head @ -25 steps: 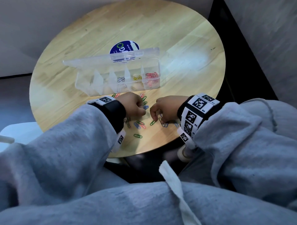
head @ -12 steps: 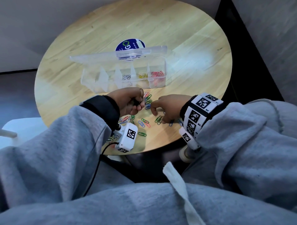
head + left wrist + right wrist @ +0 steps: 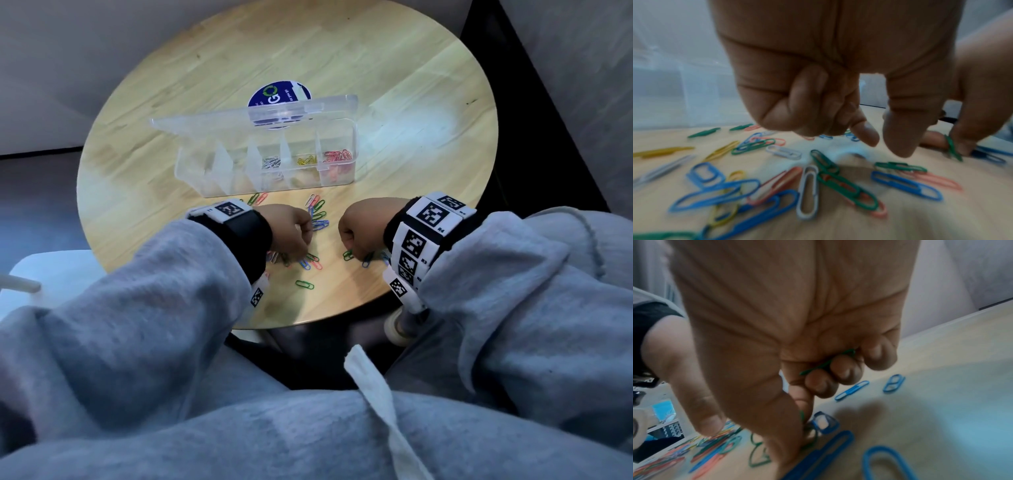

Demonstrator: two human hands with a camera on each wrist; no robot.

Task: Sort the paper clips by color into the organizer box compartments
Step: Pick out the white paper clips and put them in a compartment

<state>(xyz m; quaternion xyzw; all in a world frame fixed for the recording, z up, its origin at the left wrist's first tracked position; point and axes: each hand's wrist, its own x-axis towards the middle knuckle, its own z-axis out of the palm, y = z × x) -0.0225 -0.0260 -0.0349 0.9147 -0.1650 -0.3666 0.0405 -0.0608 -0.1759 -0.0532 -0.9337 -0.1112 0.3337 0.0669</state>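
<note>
I see the clear organizer box (image 3: 274, 164) open, with silver, yellow and red clips in three parts. My right hand (image 3: 359, 229) pinches a green clip (image 3: 826, 363); my left hand (image 3: 291, 229) curls over the loose clips (image 3: 818, 186) on the table (image 3: 411, 102), holding nothing.

clear organizer box (image 3: 337, 173) w/ red (image 3: 337, 156), yellow (image 3: 306, 160), white clips (image 3: 272, 162); b&w checkered wristbands (image 3: 432, 215); grey sleeves (image 3: 154, 291)

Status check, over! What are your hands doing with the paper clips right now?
Right hand pinching a green clip, more under its grip. Left hand curled above the loose pile, nothing held. Organizer box open, three compartments started. Nothing in the way.
</note>
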